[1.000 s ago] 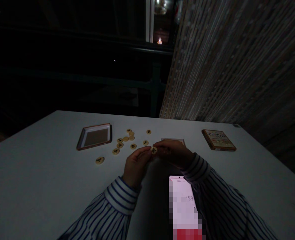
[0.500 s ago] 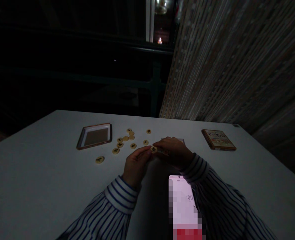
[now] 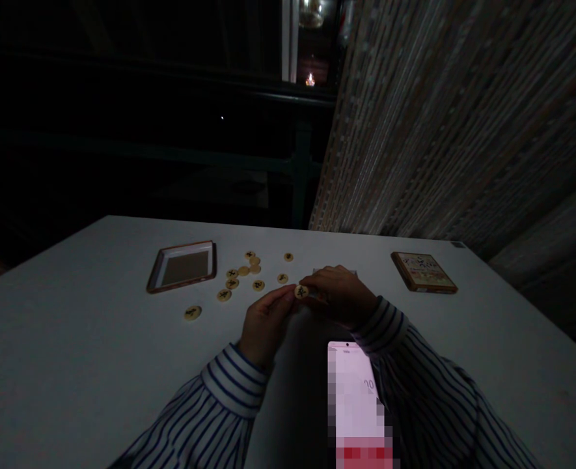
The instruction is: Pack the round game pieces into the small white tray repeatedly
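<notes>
Both hands meet over the middle of the table, around one round Chinese chess piece [image 3: 301, 292] with a dark character on its face. My left hand [image 3: 265, 326] is closed, pinching the piece by its left edge between thumb and fingers. At the right edge of the piece, my right hand [image 3: 340, 293] is closed too, its fingertips against it. Something small and pale shows under the right fingers, too dim to name. Several more Chinese chess pieces [image 3: 258, 285] lie scattered beyond and left of my hands, some character side up, some showing a plain face.
An open shallow tray [image 3: 157, 267] sits at the back left of the white table [image 3: 97, 339]. A decorated flat box [image 3: 424, 272] lies at the right. A lit phone [image 3: 358, 397] rests below my right forearm. Behind my right hand, a pale flat object [image 3: 317, 271] is mostly hidden. A string curtain [image 3: 390, 130] hangs behind.
The held piece has shifted and tilted very slightly between my fingers. The whole view has drifted a little; the loose pieces, tray and box lie as before.
</notes>
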A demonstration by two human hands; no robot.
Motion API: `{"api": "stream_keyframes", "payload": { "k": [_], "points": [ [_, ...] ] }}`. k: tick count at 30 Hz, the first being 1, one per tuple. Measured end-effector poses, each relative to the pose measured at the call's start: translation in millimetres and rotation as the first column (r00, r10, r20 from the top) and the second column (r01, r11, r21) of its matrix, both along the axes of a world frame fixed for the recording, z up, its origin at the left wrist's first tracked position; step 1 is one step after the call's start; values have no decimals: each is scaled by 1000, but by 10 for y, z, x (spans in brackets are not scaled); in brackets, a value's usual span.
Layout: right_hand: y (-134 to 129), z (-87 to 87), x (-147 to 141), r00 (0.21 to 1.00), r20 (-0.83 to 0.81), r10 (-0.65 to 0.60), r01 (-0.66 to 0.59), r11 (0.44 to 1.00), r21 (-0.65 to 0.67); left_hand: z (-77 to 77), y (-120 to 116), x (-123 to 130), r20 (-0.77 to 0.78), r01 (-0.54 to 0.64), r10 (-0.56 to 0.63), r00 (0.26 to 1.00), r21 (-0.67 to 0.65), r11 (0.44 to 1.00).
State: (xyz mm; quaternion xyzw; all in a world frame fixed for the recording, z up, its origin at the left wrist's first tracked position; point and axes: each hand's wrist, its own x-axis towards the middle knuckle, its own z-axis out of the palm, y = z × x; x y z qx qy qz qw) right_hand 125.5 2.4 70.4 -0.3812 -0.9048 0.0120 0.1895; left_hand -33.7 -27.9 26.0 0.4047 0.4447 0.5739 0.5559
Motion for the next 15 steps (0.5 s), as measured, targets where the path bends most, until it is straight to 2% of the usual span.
{"api": "stream_keyframes", "payload": {
  "k": [7,15],
  "points": [
    [23,88,91,995,60,-75,79,995,-55,78,-46,81,-35,-24,23,999,-34,999],
    [62,146,217,986,91,-137,144,986,-82,2,-42,94,-97,16,-18,995,-26,1000]
  ]
}}
